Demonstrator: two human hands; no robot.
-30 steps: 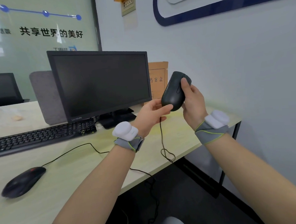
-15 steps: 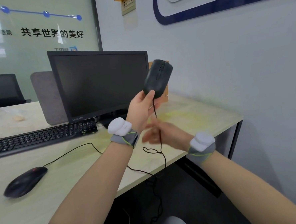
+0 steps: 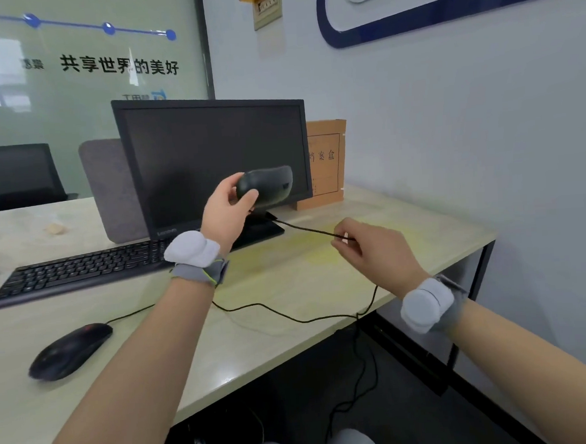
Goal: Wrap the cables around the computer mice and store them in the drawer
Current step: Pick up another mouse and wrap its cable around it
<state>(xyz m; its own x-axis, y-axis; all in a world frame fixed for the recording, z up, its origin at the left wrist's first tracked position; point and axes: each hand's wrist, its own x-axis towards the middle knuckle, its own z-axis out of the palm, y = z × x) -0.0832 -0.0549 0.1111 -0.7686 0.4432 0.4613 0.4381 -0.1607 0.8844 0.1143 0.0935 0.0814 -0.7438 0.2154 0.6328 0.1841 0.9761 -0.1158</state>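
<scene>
My left hand (image 3: pixel 226 212) grips a black wired mouse (image 3: pixel 269 186) in the air in front of the monitor, lying sideways. Its thin black cable (image 3: pixel 305 228) runs taut from the mouse to my right hand (image 3: pixel 372 248), which pinches it above the desk. From there the cable drops over the desk's front edge and hangs below. A second black mouse (image 3: pixel 69 350) lies on the desk at the near left, its cable (image 3: pixel 255 306) trailing right across the desktop. No drawer is in view.
A black monitor (image 3: pixel 212 158) and keyboard (image 3: pixel 81 269) stand on the light wooden desk (image 3: pixel 287 266). A brown file box (image 3: pixel 326 165) stands by the wall at the right. A grey chair back (image 3: pixel 107 188) rises behind the monitor.
My left hand turned the mouse from upright to sideways and lowered it. My right hand moved out to the right and pinched the cable, pulling it taut.
</scene>
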